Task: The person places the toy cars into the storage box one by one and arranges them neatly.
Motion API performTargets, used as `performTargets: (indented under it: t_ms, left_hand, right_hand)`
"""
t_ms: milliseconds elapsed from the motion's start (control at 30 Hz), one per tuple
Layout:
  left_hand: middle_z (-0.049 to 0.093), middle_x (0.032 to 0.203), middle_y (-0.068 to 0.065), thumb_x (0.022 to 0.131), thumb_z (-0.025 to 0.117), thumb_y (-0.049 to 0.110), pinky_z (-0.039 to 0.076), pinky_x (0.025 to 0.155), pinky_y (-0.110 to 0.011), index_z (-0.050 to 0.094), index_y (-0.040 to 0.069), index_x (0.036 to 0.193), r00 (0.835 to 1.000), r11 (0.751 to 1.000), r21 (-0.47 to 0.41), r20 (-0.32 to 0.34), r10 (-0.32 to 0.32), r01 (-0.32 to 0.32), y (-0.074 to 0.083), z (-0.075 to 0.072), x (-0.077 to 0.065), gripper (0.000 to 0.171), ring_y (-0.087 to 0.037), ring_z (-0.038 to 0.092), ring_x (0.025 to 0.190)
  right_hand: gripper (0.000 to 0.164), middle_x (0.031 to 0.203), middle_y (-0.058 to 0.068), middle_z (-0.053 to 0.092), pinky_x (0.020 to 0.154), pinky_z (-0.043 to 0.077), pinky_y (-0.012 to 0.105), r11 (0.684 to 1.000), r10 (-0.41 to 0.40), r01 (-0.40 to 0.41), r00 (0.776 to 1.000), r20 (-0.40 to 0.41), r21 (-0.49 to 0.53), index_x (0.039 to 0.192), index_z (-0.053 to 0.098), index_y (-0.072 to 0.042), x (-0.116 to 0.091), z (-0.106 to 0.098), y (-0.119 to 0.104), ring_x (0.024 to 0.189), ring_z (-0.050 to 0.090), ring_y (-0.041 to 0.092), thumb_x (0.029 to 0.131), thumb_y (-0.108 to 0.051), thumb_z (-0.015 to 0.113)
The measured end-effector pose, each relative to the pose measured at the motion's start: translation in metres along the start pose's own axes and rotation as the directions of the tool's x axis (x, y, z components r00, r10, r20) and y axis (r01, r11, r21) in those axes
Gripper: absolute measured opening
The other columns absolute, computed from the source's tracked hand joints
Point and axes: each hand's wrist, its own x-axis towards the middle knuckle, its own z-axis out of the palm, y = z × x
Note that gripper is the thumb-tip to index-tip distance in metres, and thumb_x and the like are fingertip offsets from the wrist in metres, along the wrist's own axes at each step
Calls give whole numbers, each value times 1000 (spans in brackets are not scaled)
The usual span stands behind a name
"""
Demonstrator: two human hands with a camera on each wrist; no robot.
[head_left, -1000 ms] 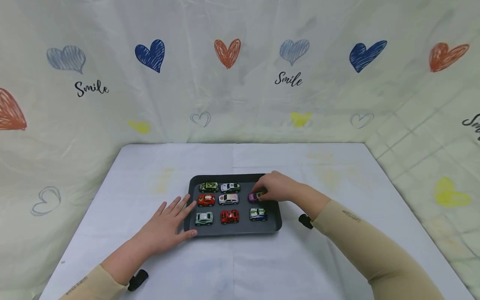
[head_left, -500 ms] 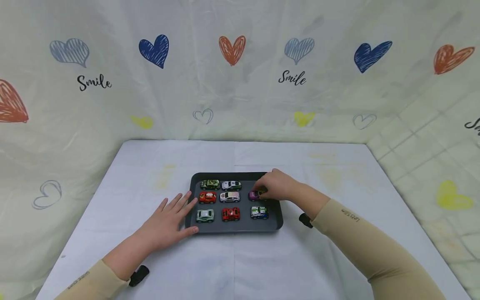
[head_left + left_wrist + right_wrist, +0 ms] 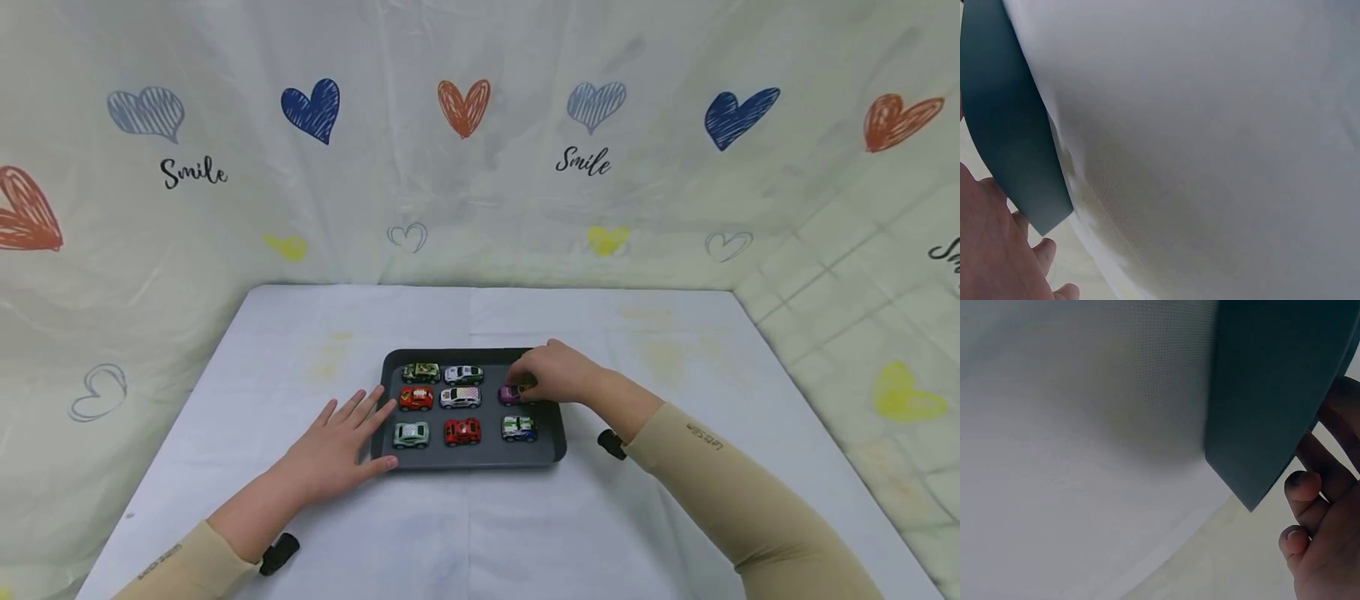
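A dark grey tray (image 3: 480, 458) lies on the white-covered table, with several small toy cars in rows. At the tray's right side my right hand (image 3: 561, 372) holds a purple toy car (image 3: 510, 394) with its fingertips, covering part of it. My left hand (image 3: 333, 454) rests at the left edge with fingers spread, its thumb by the near left corner. Close to the purple car stands a white, green and blue toy car (image 3: 519, 428). In the left wrist view the tray's side wall (image 3: 1013, 119) rises beside that hand; the right wrist view shows its other side (image 3: 1272, 394), the car hidden.
Left of the purple car are a camouflage car (image 3: 422, 372), a white-and-black car (image 3: 463, 375), an orange-red car (image 3: 416, 398) and a white patterned car (image 3: 460, 397). Nearer are a mint-green car (image 3: 411, 434) and a red car (image 3: 462, 431). A heart-printed curtain (image 3: 510, 200) hangs behind.
The head view has shifted slightly. Both hands, the tray and the toy cars keep nearly the same places, with the right hand still at the purple toy car.
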Motion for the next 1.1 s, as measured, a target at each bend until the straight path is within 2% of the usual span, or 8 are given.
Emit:
performTargets:
  t_ms: [200,400,633,900,1100]
  left_hand:
    - [13,166,-4,92,53,66,11,118,-62,27,22,159,1000,1000,1,1,-3,3,0,1,-1,84,-35,14,150]
    - [14,166,-3,92,53,67,11,118,-61,27,22,159,1000,1000,3,-5,-5,5,-1,1,-2,84,-34,14,151]
    - [13,166,-3,92,53,66,11,118,-62,27,22,159,1000,1000,1,-2,-5,5,0,0,-3,84,-34,14,151]
    - [12,166,-2,91,48,71,12,118,-61,26,23,159,1000,1000,13,-2,-1,1,-2,2,-2,86,-34,14,151]
    - [12,166,-1,92,51,69,11,118,-61,25,24,159,1000,1000,3,-9,-3,3,-3,5,0,86,-33,13,151]
  right_hand:
    - [33,114,-7,71,96,45,45,999,6,-5,1000,-28,42,120,73,-22,-3,-6,3,104,64,14,88,-31,77]
    - [34,118,-5,70,97,51,41,995,6,-1,999,-47,103,121,73,-20,-7,-13,5,110,63,18,89,-28,76]
    - [34,121,-1,69,100,49,45,988,-14,24,998,-68,155,121,73,-17,-17,-15,12,117,61,23,88,-25,77]
    - [37,121,-2,69,100,48,46,983,25,-9,996,-80,186,123,73,-18,-30,-15,23,117,60,24,87,-28,78]
    - [36,119,-2,70,98,49,48,978,67,-48,994,-90,203,123,73,-17,-50,-11,40,114,61,26,88,-25,78]
